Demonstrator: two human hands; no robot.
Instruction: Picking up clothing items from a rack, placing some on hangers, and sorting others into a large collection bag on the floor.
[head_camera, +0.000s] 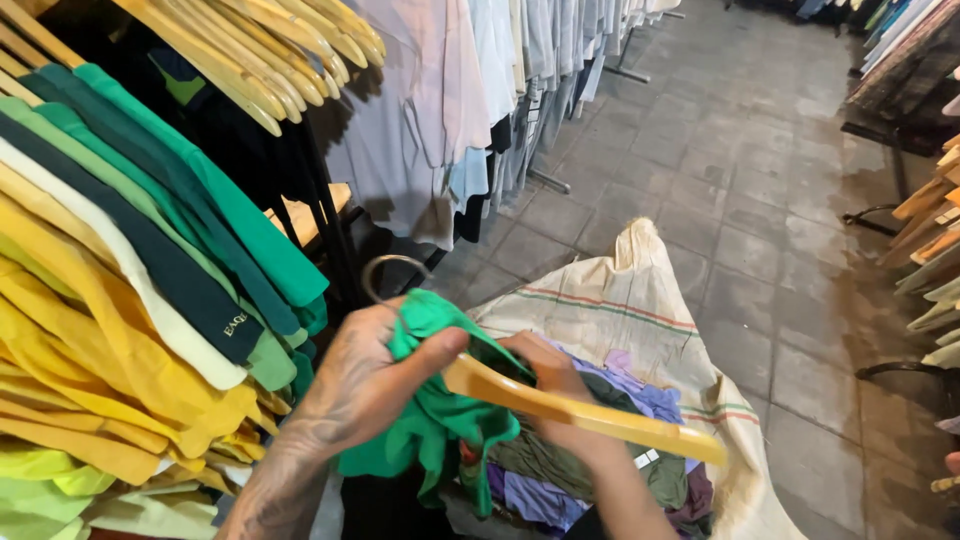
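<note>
At the bottom centre of the frame, your left hand (365, 385) is closed around a green shirt (435, 420) and the neck of a wooden hanger (580, 410); thumb lies across the hanger's near end, fingers curled tight into the cloth. The hanger's metal hook (385, 275) sticks up just above that hand. The hanger's arm runs down to the right, toward the lower right of the frame. Your right hand (555, 385) sits just right of the left, partly behind the hanger, fingers bent and pressed into the green shirt; how firmly it grips, cannot tell. The shirt hangs bunched below both hands, low centre.

Under the hands, lower centre to right, a white woven sack (640, 300) stands open with a pile of clothes (560, 480) inside, purple, olive and dark pieces mixed. Left side of the frame: a rack of shirts (130, 300) on hangers, green at top, yellow below, pale lime at the bottom left corner. Upper left: a row of bare wooden hangers (270, 50). Upper centre: pale hanging shirts (450, 90) on another rail. Grey tiled floor (740, 180) fills the upper right. More garments edge the far right.
</note>
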